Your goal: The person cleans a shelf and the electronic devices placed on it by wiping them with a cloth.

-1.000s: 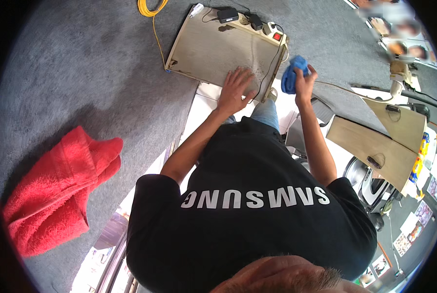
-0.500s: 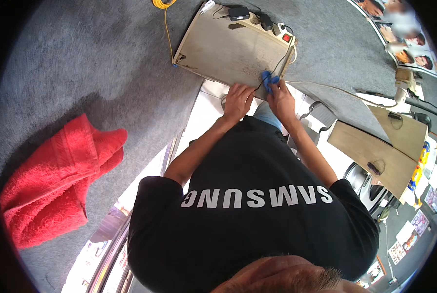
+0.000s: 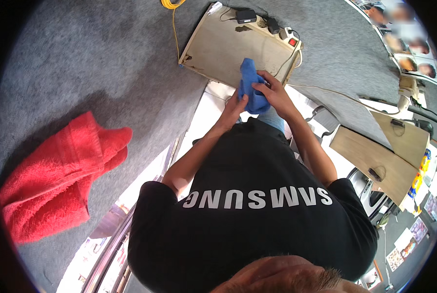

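Both of my hands hold a blue cloth in front of my body, over the near edge of a worn beige board. My left hand grips the cloth's left side, with the thumb against it. On the other side, my right hand pinches it, its thumb on top and fingers bent. The cloth is bunched, and one end points up and away from me. A power strip with a red switch lies along the board's far right edge, with black adapters and cables at it.
A red towel lies on the grey surface at left. A yellow cord runs to the board's left corner. To the right are wooden cabinet doors and a white cable. Pictures hang at the upper right.
The blue cloth has come up off the board toward my body and is now spread larger between both hands. My left hand, earlier on the board's edge, now grips the cloth too.
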Demonstrator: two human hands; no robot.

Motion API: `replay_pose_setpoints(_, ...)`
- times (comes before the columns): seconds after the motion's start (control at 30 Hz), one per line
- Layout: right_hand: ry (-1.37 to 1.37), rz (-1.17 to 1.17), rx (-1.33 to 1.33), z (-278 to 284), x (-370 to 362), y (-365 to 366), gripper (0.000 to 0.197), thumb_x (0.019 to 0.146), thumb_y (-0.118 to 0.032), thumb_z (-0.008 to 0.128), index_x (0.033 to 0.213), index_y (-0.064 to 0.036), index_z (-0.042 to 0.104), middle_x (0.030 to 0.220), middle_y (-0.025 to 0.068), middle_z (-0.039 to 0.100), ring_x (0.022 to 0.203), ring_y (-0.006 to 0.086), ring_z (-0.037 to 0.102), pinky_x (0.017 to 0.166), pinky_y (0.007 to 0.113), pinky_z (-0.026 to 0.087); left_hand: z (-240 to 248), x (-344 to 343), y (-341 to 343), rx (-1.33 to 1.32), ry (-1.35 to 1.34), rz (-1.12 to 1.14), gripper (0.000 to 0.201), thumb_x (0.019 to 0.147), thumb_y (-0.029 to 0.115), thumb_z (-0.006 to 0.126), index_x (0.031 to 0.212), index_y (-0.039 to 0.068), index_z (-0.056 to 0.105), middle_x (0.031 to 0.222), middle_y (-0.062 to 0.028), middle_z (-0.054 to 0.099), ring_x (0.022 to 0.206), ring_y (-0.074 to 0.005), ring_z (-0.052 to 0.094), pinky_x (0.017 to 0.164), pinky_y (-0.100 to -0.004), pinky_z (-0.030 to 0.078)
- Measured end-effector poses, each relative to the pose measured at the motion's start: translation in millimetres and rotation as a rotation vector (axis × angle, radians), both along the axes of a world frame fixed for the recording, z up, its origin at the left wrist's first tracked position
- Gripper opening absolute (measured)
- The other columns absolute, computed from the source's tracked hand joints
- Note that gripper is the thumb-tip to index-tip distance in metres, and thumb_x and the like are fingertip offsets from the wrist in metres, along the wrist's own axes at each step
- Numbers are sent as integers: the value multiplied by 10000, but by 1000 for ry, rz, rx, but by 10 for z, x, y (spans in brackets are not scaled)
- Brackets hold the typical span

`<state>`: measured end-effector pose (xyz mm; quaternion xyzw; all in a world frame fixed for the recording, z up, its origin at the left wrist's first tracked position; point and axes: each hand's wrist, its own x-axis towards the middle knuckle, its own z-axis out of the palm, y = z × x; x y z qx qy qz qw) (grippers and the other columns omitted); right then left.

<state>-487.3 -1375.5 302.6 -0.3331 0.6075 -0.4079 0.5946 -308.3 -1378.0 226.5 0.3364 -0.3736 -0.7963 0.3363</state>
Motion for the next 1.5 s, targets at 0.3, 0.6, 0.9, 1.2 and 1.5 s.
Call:
replay_pose_setpoints(0.3, 280, -359, -461, -433, -210, 58, 283, 936, -1, 566, 1214, -39, 607, 1072, 91, 635, 1004, 178, 637, 883, 346, 527, 157, 254, -480, -418, -489, 404, 525, 1000, 397, 619, 1253, -60, 573, 1175, -178, 658, 1073, -234, 619, 941, -353, 478)
replay_pose_setpoints(0.6, 780, -603, -222, -1159, -630, 279, 356, 926, -106, 617, 1250, 22, 541, 1215, 211, 493, 1032, 263, 553, 845, 408, 523, 25, 278, -1144, -643, -710, 224, 713, 951, 388, 671, 1454, -33, 391, 1390, -259, 485, 1282, -372, 487, 1066, -462, 396)
replay_pose_setpoints(0.9, 850, -720, -203, -1618, -519, -184, 597, 1039, -394, 475, 1403, 71, 381, 1244, 324, 475, 1167, 444, 473, 1022, 509, 377, -325, -107, -1071, -1307, -1083, -40, 675, 950, 393, 611, 1499, 59, 406, 1537, -199, 401, 1428, -449, 323, 1181, -578, 228)
replay_pose_setpoints(1.2, 951, -750, -148, -1617, -445, -235, 579, 1051, -390, 434, 1399, 71, 399, 1258, 352, 466, 1171, 496, 462, 1036, 532, 358, -440, -270, -1088, -1265, -1081, 107, 694, 919, 453, 637, 1501, 132, 439, 1546, -160, 419, 1428, -434, 355, 1181, -590, 218)
replay_pose_setpoints(1.5, 968, -745, -163, -1622, -468, -205, 595, 1055, -391, 439, 1362, 117, 398, 1266, 355, 474, 1196, 487, 434, 1054, 529, 332, -527, -187, -1389, -1376, -1140, -27, 586, 873, 192, 644, 1441, 139, 509, 1514, -126, 458, 1416, -404, 377, 1178, -582, 252)
